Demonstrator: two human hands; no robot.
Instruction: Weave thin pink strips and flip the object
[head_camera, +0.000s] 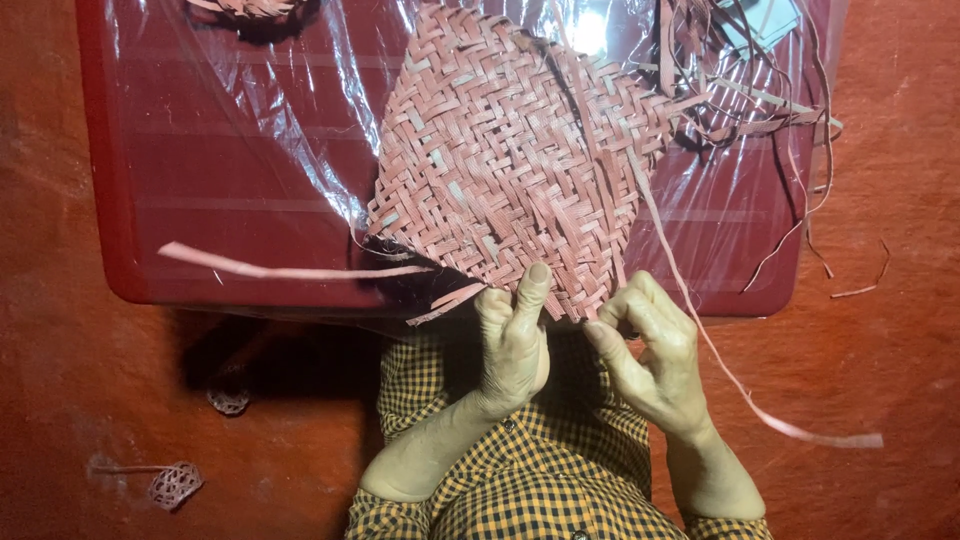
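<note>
At the centre of the frame, a woven mat (510, 165) of pinkish flat strips lies on a red table (230, 180) under clear plastic sheeting (300, 90), its near edge at the table's lower rim. Left hand (512, 345) pins that edge, thumb on top, while right hand (648, 355) pinches a long loose strip (700, 330) trailing to lower right. Keeping the edge pressed flat and the strip taut seems wise, so the weave stays tight; spare strips (750, 70) tangle at upper right.
</note>
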